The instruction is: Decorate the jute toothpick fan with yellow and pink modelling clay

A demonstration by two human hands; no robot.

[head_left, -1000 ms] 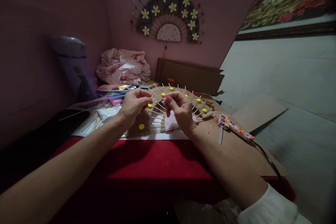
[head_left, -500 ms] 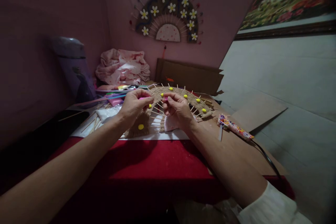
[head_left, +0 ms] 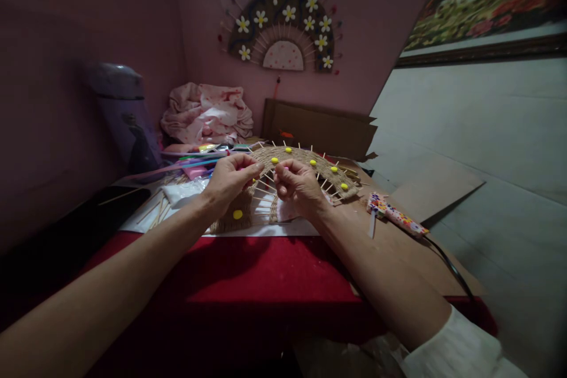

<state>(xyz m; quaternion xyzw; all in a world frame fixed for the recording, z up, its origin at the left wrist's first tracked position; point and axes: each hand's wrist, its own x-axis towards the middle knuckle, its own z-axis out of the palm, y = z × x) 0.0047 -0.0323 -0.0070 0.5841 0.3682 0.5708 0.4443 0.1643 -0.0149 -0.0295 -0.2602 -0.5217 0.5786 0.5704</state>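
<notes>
- The person's left hand [head_left: 230,180] is hovering at the centre of the frame, fingers curled together and pinching a small pink bit [head_left: 240,168] whose nature cannot be told.
- The right hand [head_left: 297,184] is sitting just beside it, fingertips closed on another tiny pink bit [head_left: 286,169]; the two hands are nearly meeting over the work.
- Beneath them, a half-round woven jute fan [head_left: 305,156] is lying flat at mid-frame on white paper [head_left: 283,228], thin wooden sticks [head_left: 264,180] radiating from its pale inner half-circle.
- Yellow dots [head_left: 238,214] are sitting along the woven band, one at lower left of the arc, others across its top.
- A red cloth [head_left: 248,269] is covering the table in the lower centre of the frame.
- At right of the fan, a patterned glue gun [head_left: 396,215] is resting on bare board, its dark cord [head_left: 452,269] trailing toward lower right.
- At upper centre, a finished fan with white flowers [head_left: 283,23] is hanging on the pink wall.
- At left, a purple container [head_left: 126,115] is standing near a bundle of pink fabric [head_left: 206,112], with coloured strips [head_left: 190,160] lying below them.
- A folded cardboard sheet [head_left: 319,127] is leaning behind the work.
</notes>
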